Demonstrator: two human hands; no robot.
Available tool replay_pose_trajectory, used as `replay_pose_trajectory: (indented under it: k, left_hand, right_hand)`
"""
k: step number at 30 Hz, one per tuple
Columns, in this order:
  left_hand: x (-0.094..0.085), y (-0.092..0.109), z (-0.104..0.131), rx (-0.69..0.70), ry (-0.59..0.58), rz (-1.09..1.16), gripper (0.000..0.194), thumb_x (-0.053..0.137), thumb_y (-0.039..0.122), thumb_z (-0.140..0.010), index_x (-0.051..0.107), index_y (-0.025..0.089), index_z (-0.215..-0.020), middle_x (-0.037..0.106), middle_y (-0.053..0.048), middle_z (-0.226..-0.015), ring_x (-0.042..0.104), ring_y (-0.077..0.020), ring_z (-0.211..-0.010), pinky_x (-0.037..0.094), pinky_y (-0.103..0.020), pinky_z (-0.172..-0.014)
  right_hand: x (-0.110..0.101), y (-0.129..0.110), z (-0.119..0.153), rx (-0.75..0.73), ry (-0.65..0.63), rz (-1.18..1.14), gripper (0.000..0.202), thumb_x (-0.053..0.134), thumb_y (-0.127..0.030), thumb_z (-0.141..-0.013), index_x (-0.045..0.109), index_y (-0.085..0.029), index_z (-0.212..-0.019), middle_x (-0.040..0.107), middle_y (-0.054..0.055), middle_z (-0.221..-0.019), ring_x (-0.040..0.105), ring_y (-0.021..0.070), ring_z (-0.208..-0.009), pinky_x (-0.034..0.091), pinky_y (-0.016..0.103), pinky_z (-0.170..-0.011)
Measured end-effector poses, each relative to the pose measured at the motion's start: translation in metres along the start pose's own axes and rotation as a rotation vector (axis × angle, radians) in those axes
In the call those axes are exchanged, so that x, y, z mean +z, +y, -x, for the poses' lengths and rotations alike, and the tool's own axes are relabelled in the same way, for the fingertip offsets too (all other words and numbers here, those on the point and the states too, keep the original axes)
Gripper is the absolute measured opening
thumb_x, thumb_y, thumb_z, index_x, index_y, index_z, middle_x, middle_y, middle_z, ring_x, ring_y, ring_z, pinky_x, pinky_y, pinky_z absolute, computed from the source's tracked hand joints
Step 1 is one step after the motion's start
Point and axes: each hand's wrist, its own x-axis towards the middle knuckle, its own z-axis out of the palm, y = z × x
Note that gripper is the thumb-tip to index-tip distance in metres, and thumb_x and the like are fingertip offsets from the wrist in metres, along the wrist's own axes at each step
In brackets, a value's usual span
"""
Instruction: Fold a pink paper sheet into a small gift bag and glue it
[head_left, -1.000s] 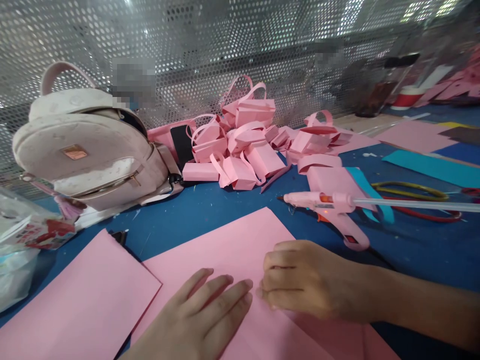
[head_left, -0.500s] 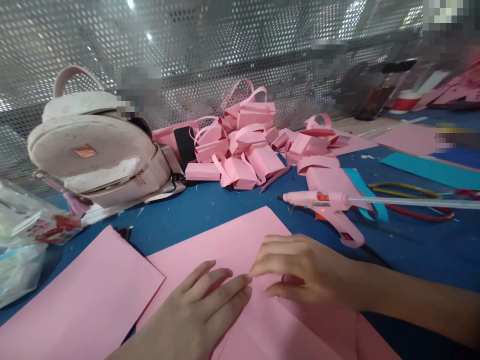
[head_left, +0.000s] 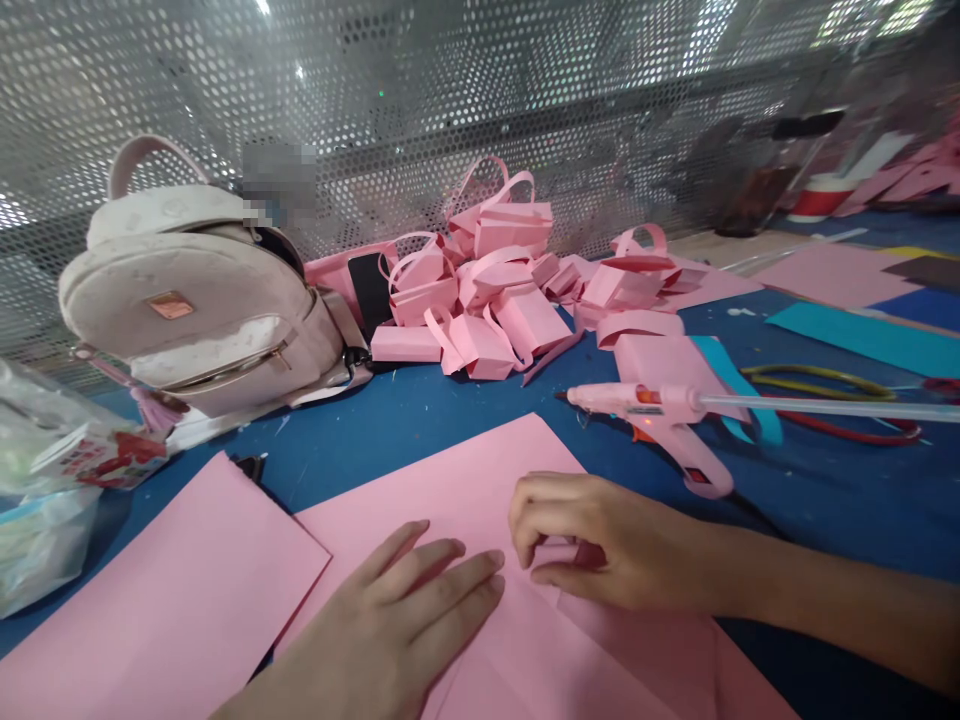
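Flat pink paper sheets (head_left: 495,475) on the near side are touched by the left hand (head_left: 401,620), its grip spread. The right hand (head_left: 604,545) is half-curled; whether paper is held cannot be told.

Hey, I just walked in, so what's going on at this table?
A person is working with smooth pink paper sheets on a blue table. The left hand lies open on them; the right hand is curled over them, its grip unclear. Beyond the right hand lies a pink plastic glue gun. Farther back, small folded pink paper baskets sit heaped beside a pale backpack.
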Motion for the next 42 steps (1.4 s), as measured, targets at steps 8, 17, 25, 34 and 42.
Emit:
replay_pose_trajectory:
  k: [8,17,25,34,42]
  left_hand:
    - [-0.006,0.006,-0.008,-0.028,-0.023,0.055,0.056,0.040,0.038,-0.100,0.037,0.015,-0.152,0.059,-0.003,-0.141,0.047,-0.0267,-0.120,0.002,-0.045,-0.116]
    - [-0.014,0.022,-0.021,-0.094,-0.106,0.058,0.063,0.044,0.038,-0.097,0.028,0.018,-0.155,0.065,-0.013,-0.125,0.057,-0.0320,-0.111,0.034,-0.060,-0.107]
    - [-0.005,0.030,-0.019,-0.201,-0.015,0.194,0.076,0.065,0.046,-0.086,0.034,0.024,-0.153,0.050,-0.020,-0.137,0.048,-0.0378,-0.127,0.045,-0.061,-0.101]
    - [0.018,0.038,-0.013,-0.333,0.135,0.126,0.070,0.052,0.009,-0.093,0.031,0.041,-0.152,0.029,-0.015,-0.156,0.034,-0.0351,-0.143,0.043,-0.058,-0.105]
    - [0.004,0.028,-0.012,-0.296,0.033,0.299,0.086,0.055,0.000,-0.078,0.031,0.036,-0.153,0.003,-0.011,-0.167,0.021,-0.0402,-0.149,0.033,-0.067,-0.111]
  right_hand:
    - [0.004,0.001,0.004,-0.049,0.009,0.019,0.013,0.063,-0.005,-0.086,0.063,-0.017,-0.091,0.062,0.002,-0.096,0.057,0.0137,-0.091,0.044,0.024,-0.081]
    - [0.010,0.001,0.008,-0.019,0.044,0.004,0.021,0.062,-0.001,-0.082,0.059,-0.018,-0.093,0.060,0.001,-0.096,0.055,0.0152,-0.093,0.043,0.026,-0.082]
    - [0.009,0.002,0.010,-0.069,0.025,0.091,0.022,0.062,-0.010,-0.089,0.066,-0.018,-0.109,0.062,0.004,-0.105,0.057,0.0170,-0.099,0.045,0.027,-0.085]
    - [0.016,-0.001,0.010,-0.312,0.181,0.632,0.026,0.047,-0.010,-0.098,0.069,-0.019,-0.108,0.068,0.005,-0.098,0.054,0.0197,-0.089,0.041,0.034,-0.074]
    - [0.019,-0.009,0.011,-0.212,0.175,0.652,0.026,0.053,-0.014,-0.091,0.069,-0.024,-0.110,0.067,0.007,-0.110,0.056,0.0237,-0.096,0.042,0.038,-0.079]
